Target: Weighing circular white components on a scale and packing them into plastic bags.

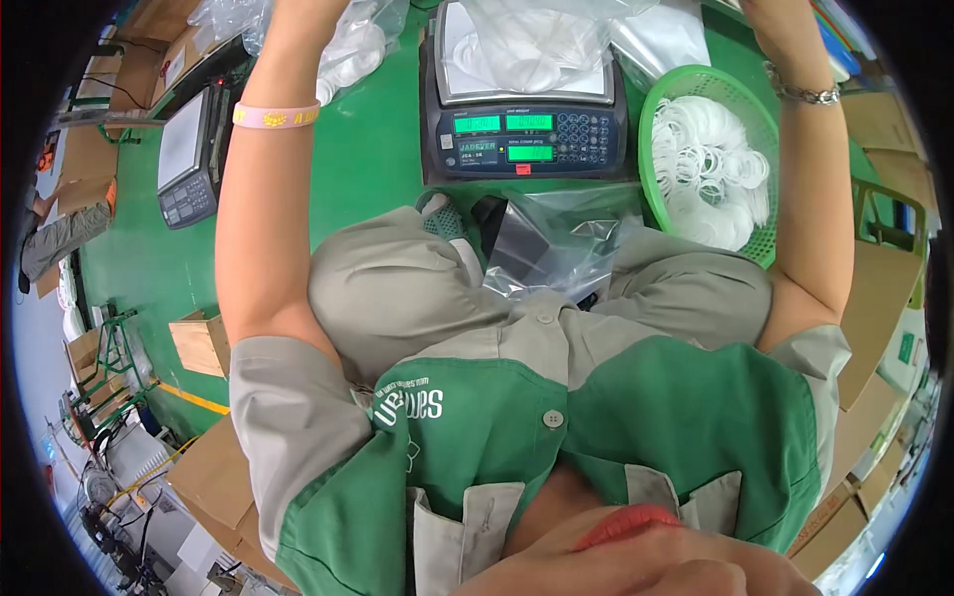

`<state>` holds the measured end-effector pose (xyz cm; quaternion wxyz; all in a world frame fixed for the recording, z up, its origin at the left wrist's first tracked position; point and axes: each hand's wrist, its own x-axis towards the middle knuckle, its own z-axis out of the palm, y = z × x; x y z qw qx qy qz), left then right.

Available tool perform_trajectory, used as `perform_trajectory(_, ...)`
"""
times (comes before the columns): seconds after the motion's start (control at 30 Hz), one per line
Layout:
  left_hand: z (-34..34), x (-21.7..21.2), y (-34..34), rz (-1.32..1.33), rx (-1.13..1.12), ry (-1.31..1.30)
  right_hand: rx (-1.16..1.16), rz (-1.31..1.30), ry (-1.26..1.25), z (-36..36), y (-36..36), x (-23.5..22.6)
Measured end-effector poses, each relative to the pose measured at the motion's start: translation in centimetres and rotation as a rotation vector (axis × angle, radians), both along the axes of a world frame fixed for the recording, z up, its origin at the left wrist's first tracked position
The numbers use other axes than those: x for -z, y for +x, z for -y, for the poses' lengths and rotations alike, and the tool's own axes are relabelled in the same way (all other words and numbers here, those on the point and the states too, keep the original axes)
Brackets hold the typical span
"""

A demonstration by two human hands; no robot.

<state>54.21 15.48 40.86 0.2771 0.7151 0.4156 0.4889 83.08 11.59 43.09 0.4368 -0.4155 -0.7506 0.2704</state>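
My left hand [310, 12] reaches to the top edge, past a pink wristband [276, 116]; its fingers lie outside the picture. At the top right my right hand [783, 35], above a chain bracelet [807, 94], is also cut off at the fingers. Between my arms stands a counting scale [532, 149] with lit green displays. On its pan rests a clear plastic bag [532, 45] with white rings in it. Nearest to my right arm is a green basket [651, 189] of loose white plastic rings [711, 169]. What either hand holds is hidden.
A clear plastic bag [556, 243] lies by my crossed legs. More bagged white parts [353, 50] sit beside my left forearm. A second scale [189, 164] and a wooden box [199, 343] are at the left. Cardboard boxes [879, 298] flank the right. Another person's leg [65, 238] shows far left.
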Motion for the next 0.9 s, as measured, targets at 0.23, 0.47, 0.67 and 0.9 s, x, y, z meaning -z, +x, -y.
perform_trajectory(0.23, -1.5, 1.1, -0.2, 0.008, 0.102, 0.157, 0.001, -0.025, -0.028, 0.7, 0.9, 0.2)
perform_trajectory(0.47, -1.3, 2.1, -1.3, 0.052, 0.040, 0.214, -0.308, 0.603, -0.460, 4.0, -6.3, 16.3)
perform_trajectory(0.67, 0.8, 2.1, -1.7, 0.041, 0.006, 0.275, -0.459, 1.227, -0.823, 10.1, -11.2, 30.6)
perform_trajectory(0.9, 1.7, 3.9, -5.1, -0.050, 0.146, -0.135, -0.668, 0.629, -1.039, 7.2, -7.1, 30.0)
